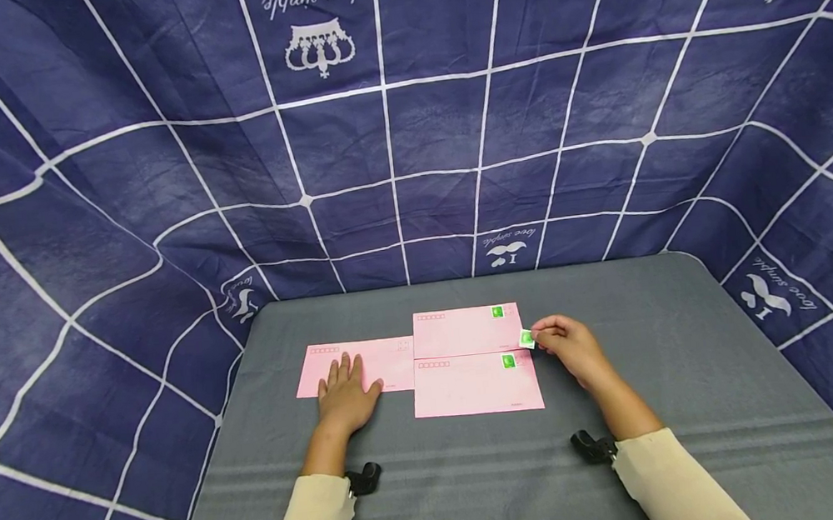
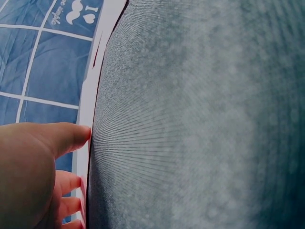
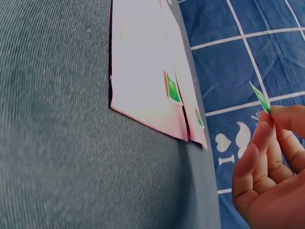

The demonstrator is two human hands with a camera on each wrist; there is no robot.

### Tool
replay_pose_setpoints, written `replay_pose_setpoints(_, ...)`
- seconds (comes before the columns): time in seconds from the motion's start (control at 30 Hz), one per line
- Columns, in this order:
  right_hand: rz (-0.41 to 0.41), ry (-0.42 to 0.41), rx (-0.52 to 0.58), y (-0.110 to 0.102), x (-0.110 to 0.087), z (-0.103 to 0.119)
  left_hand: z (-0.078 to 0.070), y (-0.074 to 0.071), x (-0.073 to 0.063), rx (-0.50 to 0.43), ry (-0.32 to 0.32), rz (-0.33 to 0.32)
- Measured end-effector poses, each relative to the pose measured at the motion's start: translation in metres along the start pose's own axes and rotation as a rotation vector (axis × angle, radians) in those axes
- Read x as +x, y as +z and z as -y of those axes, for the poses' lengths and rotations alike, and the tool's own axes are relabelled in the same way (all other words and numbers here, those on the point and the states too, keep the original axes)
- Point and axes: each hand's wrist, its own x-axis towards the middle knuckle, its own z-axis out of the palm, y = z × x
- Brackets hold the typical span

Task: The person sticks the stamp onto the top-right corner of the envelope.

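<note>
My right hand (image 1: 572,350) pinches a small green stamp with a white border (image 1: 526,339) between thumb and fingertips, beside the right ends of two pink envelopes. In the right wrist view the stamp (image 3: 260,98) stands out from the fingertips, seen nearly edge-on. Fingers spread, my left hand (image 1: 347,395) rests flat on the left pink envelope (image 1: 395,369), which shows no green stamp at its upper right corner. The upper right envelope (image 1: 461,335) and the lower right envelope (image 1: 474,390) each bear a green stamp near the upper right corner.
The envelopes lie close together on a grey cloth-covered table (image 1: 641,322). Blue fabric (image 1: 434,124) with white lines rises behind the table and along both sides. Black wrist mounts (image 1: 593,447) sit at both cuffs.
</note>
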Motion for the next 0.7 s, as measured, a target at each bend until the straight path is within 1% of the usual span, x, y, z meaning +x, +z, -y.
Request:
replay_pose_setpoints(0.23, 0.012, -0.012, 0.013, 0.007, 0.003, 0.003, -0.005, -0.004, -0.004, 0.002, 0.000, -0.019)
replay_pose_setpoints(0.47, 0.022, -0.023, 0.034, 0.016, 0.003, 0.007, -0.004, -0.003, -0.004, 0.028, -0.006, -0.013)
replay_pose_setpoints(0.7, 0.051, -0.028, 0.078, 0.024, 0.004, 0.009, -0.002, -0.003, -0.002, 0.056, 0.014, -0.021)
